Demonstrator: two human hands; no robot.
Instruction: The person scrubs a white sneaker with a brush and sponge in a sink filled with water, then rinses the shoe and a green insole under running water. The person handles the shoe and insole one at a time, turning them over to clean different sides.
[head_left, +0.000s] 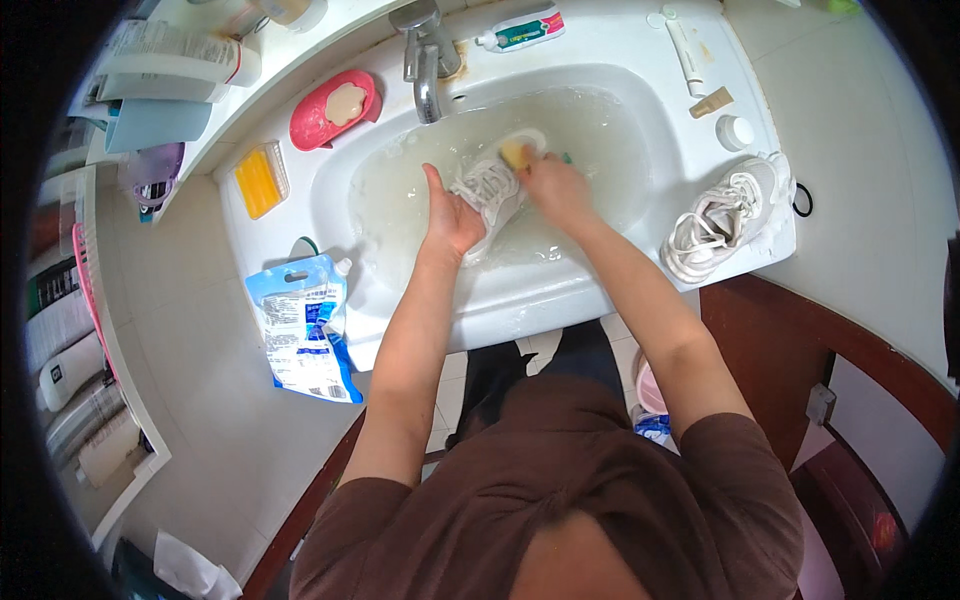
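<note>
A white lace-up sneaker (491, 187) lies in cloudy water in a white washbasin (664, 142). My left hand (456, 223) supports the shoe's near side, thumb spread upward; its fingers are partly hidden beneath the shoe. With my right hand (556, 187) I hold a small yellow brush or sponge (514, 154) against the toe end of the shoe; which of the two it is cannot be told. A second white sneaker (724, 217), its laces loose, rests on the basin's right corner.
Behind the basin is a metal faucet (426, 67). To the left are a pink soap dish (307, 116), yellow soap bars (259, 182) in a clear tray and a blue-white refill pouch (304, 330). A toothpaste tube (525, 31) and a white jar (735, 133) stand along the rim.
</note>
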